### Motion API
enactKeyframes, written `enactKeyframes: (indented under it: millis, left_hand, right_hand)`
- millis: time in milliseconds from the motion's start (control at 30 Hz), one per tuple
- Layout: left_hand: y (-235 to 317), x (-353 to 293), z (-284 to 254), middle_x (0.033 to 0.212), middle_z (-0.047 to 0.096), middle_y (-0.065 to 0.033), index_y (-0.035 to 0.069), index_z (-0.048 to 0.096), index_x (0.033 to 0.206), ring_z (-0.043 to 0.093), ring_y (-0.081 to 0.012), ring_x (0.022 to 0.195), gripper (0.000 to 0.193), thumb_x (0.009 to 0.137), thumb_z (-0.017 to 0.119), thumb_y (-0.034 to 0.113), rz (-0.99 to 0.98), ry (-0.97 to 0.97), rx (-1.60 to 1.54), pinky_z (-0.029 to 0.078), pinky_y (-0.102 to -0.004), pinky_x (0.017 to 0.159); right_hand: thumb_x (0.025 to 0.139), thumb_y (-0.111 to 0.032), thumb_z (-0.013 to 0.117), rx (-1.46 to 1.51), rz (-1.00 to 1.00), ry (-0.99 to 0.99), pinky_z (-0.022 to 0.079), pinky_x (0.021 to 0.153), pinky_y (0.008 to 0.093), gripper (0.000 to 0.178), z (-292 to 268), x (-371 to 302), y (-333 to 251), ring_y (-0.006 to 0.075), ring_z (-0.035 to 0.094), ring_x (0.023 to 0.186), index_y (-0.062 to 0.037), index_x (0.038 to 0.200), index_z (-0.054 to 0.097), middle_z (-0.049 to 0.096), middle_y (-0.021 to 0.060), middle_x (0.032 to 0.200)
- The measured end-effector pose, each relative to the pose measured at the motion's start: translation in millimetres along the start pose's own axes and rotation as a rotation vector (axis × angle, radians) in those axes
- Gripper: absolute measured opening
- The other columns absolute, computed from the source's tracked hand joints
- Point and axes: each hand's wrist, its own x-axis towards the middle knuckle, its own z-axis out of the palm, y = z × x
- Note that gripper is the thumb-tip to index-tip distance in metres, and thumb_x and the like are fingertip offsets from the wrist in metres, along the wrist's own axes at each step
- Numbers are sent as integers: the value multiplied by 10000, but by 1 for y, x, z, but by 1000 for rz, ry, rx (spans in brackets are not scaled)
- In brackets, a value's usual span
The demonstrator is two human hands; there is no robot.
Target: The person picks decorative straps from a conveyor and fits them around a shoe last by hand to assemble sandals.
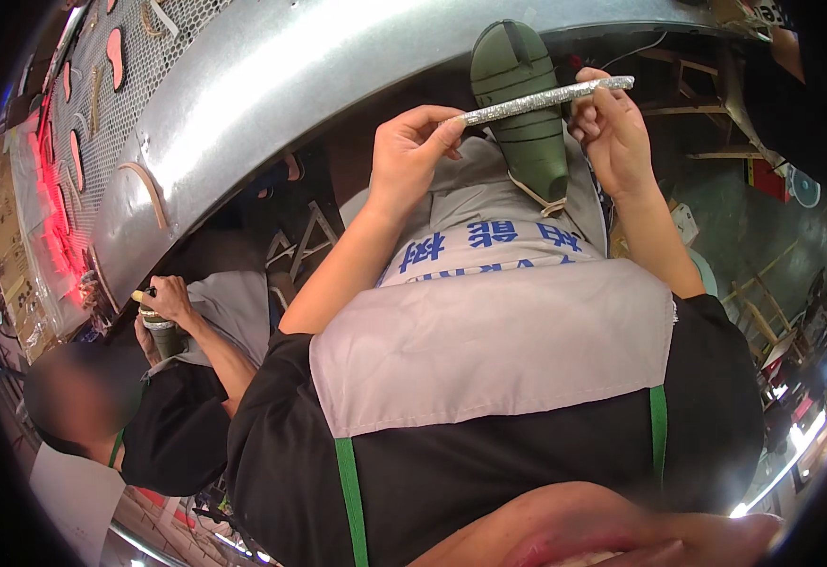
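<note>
A silvery, glittering narrow strip [538, 101] is stretched between my two hands. My left hand [409, 156] pinches its left end between thumb and fingers. Near its right end, my right hand [618, 140] grips it, and a short tip sticks out beyond the fingers. Under the strip, a dark green shoe last [532, 156] with thin dark lines lies over my lap, its narrow end pointing toward me. The strip crosses the last at a slant; whether it touches the surface I cannot tell. My grey apron [489, 354] lies beneath.
A curved metal conveyor edge [281, 71] runs along the far left, beside a perforated belt with pink insole pieces [116, 59] and a curved tan strip [145, 194]. At left, a co-worker's hand [170, 299] works on another last. Wooden racks [767, 312] stand at right.
</note>
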Motion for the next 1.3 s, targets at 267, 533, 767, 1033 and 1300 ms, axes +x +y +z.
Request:
enactKeyframes:
  millis: [267, 533, 767, 1033, 1300]
  left_hand:
    - [-21, 18, 1, 821, 649, -61, -9, 630, 924, 605, -108, 750, 146, 907, 635, 136, -109, -60, -197, 507, -246, 710]
    - [-20, 15, 1, 967, 651, -109, -27, 607, 982, 617, -139, 851, 188, 945, 585, 155, 5, -118, -110, 507, -264, 796]
    - [-39, 29, 0, 991, 660, -93, -5, 632, 972, 613, -132, 890, 176, 926, 616, 165, -21, -98, -216, 486, -259, 841]
    - [-41, 31, 2, 996, 659, -98, -15, 617, 994, 628, -157, 919, 165, 936, 595, 139, -104, -214, -524, 505, -285, 856]
    - [46, 3, 20, 869, 670, -88, -16, 644, 909, 646, -151, 810, 121, 911, 626, 103, -7, -216, -299, 531, -283, 815]
  right_hand:
    - [942, -191, 577, 191, 40, 94, 394, 661, 265, 185, -16, 27, -2, 84, 440, 653, -37, 1023, 637, 509, -24, 746]
    - [974, -314, 535, 417, 70, 8, 425, 687, 250, 332, -17, 24, -3, 67, 441, 676, -8, 1062, 629, 490, -27, 745]
    - [969, -331, 540, 117, 17, 155, 449, 728, 271, 336, -13, 33, 14, 103, 497, 733, -21, 1059, 631, 531, -12, 792]
    - [961, -362, 542, 113, 45, 191, 488, 854, 340, 363, -16, 45, 45, 180, 601, 929, -24, 1074, 616, 638, 72, 994]
    - [961, -193, 446, -132, 435, 45, 571, 681, 303, 278, 58, 10, 1, 187, 674, 802, -3, 1078, 613, 669, 99, 951]
